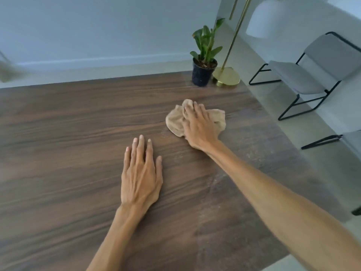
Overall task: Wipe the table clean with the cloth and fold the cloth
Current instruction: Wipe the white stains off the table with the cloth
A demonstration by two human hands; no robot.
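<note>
- Two hands lay on my wooden table (78, 133).
- My right hand (199, 126) pressed the bunched tan cloth (173, 122), fingers slightly curled into it, near the potted plant (204, 55).
- My left hand (141, 177) rested flat, fingers straight, holding nothing.

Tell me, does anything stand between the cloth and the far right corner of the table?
Yes. The potted plant and the brass lamp base stand at that corner, beyond the cloth under the right hand.
</note>
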